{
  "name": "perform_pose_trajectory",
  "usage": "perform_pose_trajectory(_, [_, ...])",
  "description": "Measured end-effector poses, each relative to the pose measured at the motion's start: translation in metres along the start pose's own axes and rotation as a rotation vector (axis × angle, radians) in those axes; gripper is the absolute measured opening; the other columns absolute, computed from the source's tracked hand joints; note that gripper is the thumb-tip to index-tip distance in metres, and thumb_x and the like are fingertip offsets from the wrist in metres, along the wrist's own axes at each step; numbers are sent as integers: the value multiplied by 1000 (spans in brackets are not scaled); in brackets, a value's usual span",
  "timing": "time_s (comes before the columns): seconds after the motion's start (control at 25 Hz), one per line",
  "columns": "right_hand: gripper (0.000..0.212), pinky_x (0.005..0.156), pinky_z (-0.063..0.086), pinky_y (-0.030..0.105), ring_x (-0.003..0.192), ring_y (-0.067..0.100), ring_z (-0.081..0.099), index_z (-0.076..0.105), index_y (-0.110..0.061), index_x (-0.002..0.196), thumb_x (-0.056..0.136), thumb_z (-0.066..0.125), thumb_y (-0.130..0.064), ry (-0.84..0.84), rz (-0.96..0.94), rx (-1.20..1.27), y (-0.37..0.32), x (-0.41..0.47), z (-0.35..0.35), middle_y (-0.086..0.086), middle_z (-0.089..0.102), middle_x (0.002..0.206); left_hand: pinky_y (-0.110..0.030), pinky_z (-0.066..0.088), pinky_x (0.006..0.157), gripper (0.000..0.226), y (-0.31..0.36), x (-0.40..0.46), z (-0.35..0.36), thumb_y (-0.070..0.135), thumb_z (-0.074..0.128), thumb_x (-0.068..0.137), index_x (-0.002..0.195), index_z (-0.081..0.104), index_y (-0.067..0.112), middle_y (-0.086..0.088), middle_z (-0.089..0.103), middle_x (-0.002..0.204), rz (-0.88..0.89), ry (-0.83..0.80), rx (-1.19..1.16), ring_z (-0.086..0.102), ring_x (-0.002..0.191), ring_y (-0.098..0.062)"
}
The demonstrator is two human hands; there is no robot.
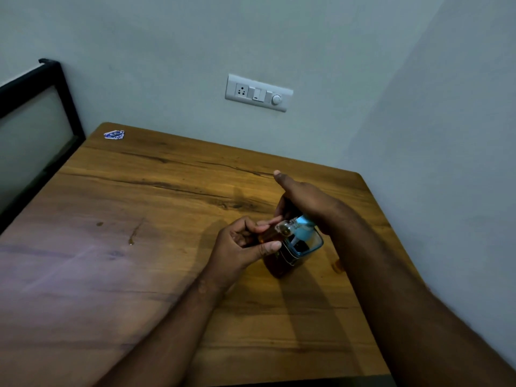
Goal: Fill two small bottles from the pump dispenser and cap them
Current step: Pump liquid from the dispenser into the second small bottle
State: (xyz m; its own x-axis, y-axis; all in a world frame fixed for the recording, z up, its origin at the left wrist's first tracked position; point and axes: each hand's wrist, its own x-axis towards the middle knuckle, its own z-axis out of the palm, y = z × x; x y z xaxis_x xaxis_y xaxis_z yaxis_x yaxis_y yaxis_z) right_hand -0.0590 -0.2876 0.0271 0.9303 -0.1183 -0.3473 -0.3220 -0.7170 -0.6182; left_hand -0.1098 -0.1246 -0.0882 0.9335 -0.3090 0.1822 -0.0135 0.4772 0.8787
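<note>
A pump dispenser (290, 252) with amber liquid and a light-blue pump head stands on the wooden table (167, 191), right of centre. My right hand (304, 199) lies flat on top of the pump head, fingers stretched out. My left hand (245, 244) holds a small clear bottle (275, 231) tilted, its open mouth at the pump's spout, with amber liquid inside. A second small bottle (337, 266) shows partly at the dispenser's right, behind my right forearm. No caps can be seen.
Amber drops (131, 241) lie on the table's left part. A small blue-and-white wrapper (114, 134) sits at the far left corner. A switch plate (259, 93) is on the wall behind. A black-framed panel (33, 113) stands at the left.
</note>
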Motion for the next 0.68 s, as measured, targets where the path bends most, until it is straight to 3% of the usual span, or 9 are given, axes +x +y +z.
perform_pose_trajectory(0.24, [91,89,55,39,81,24,76,83,-12,61,108,34,-72,214,-82,-76,4,3,9,5,81,73,-53,55,107,36,-1,1,1,-1,84,71,96,58,-4,-11,76,128,-11,26,-4,69,128,-24])
perform_pose_trajectory(0.44, [91,89,52,42,91,28,74,85,-6,86,108,30,-75,-29,6,5,-1,1,-2,11,82,92,-55,53,109,32,0,0,2,-2,84,75,96,59,-3,-11,74,132,-10,4,20,67,131,-23])
perform_pose_trajectory(0.6, [90,92,57,41,83,24,77,84,-13,66,107,32,-74,231,-79,-115,3,2,8,3,82,76,-54,55,107,33,-1,1,1,0,85,72,92,59,-2,-8,76,128,-11,25,8,68,128,-22])
perform_pose_trajectory(0.68, [93,95,59,44,82,24,77,83,-14,63,104,29,-78,270,-132,-155,6,4,10,3,81,73,-53,56,106,32,-1,1,1,0,85,71,89,59,2,-6,77,126,-14,27,5,69,127,-22])
